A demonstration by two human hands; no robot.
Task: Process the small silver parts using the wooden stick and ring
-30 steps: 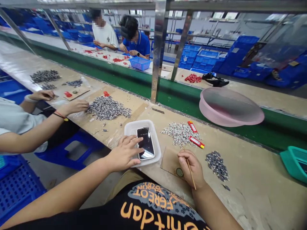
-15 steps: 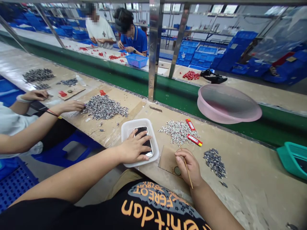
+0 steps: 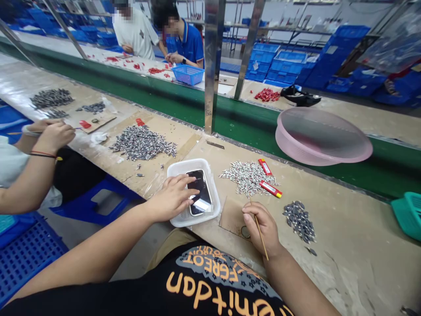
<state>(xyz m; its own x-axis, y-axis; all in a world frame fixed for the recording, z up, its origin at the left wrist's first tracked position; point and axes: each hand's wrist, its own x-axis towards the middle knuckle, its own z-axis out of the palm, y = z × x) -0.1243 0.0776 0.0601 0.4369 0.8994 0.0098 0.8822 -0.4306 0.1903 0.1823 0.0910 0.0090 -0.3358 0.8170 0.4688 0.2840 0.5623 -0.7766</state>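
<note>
My left hand (image 3: 173,198) lies with its fingertips on the screen of a black smartphone (image 3: 200,193), which sits in a clear plastic tray (image 3: 188,163). My right hand (image 3: 261,230) grips a thin wooden stick (image 3: 262,246) above a cardboard piece (image 3: 232,217). A small round part (image 3: 245,232) on that cardboard is partly hidden by the hand. Up the bench lies a pile of small white-and-grey parts (image 3: 248,177), beside two red-and-yellow cases (image 3: 270,189). A heap of dark grey parts (image 3: 299,221) lies to the right.
A co-worker's hands (image 3: 54,136) hold a thin stick beside a large grey parts pile (image 3: 143,142) on the bench. A pink plastic basin (image 3: 324,136) stands at the green belt (image 3: 342,169), a teal basket (image 3: 408,215) at right, and a steel post (image 3: 212,66) beyond.
My left hand has slid back towards the phone's left edge, showing more of the screen. The co-worker's hands have risen from the grey pile, now holding a stick.
</note>
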